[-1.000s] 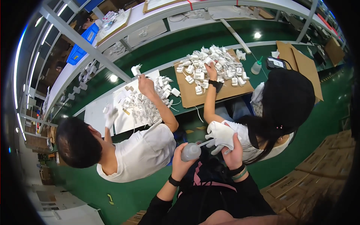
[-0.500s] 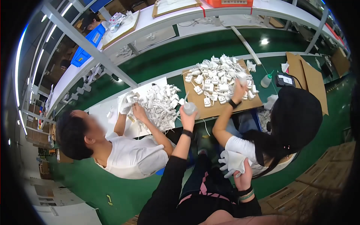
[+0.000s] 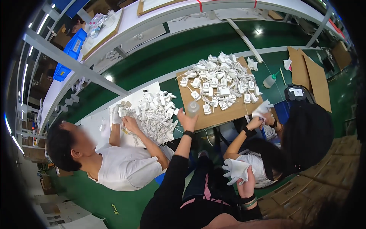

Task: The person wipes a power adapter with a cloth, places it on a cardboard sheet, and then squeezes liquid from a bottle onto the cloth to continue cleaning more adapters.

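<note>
My left hand (image 3: 186,121) reaches forward between two seated people to the table edge. Its fingers are spread just below a small clear squeeze bottle (image 3: 193,108), which stands at the near edge of a cardboard sheet (image 3: 228,111). I cannot tell whether the fingertips still touch the bottle. My right hand (image 3: 247,186) stays low by my body, closed on a white glove (image 3: 235,170). A pile of white chargers with cables (image 3: 219,81) covers the cardboard.
A person in a white shirt (image 3: 126,168) at the left sorts white chargers (image 3: 154,111) on a white sheet. A dark-haired person (image 3: 305,133) at the right holds a white cloth (image 3: 262,108). A green-capped bottle (image 3: 270,80), black device (image 3: 299,92), cardboard sheets (image 3: 313,74) and floor boxes (image 3: 305,191) lie right.
My left hand carried the bottle from my lap out to the cardboard edge and opened its fingers there. The right-hand person drew an arm back from the pile. My right hand sank lower.
</note>
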The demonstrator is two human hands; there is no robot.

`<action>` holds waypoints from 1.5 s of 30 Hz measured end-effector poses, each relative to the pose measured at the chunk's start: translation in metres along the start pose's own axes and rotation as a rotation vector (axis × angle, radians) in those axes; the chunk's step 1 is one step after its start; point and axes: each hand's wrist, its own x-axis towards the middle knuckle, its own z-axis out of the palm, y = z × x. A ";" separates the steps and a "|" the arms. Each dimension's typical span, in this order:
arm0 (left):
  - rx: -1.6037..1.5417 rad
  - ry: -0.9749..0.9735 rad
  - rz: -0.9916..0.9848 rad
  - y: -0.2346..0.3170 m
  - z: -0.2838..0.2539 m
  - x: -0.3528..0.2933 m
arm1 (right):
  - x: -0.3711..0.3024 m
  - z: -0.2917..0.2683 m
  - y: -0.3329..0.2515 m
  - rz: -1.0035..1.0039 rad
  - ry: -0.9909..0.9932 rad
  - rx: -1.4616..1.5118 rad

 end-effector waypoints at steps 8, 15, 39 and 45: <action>0.059 -0.372 0.244 0.004 0.022 -0.025 | 0.006 0.007 0.007 -0.020 0.046 0.021; 0.095 -0.516 0.263 0.001 0.055 0.005 | -0.004 0.001 0.012 -0.049 0.087 0.040; -0.822 -0.231 -0.003 0.052 0.046 0.019 | -0.035 -0.030 0.014 -0.182 0.127 0.092; -1.043 -0.407 -0.045 0.085 0.017 0.029 | -0.027 -0.024 0.023 -0.195 0.102 0.098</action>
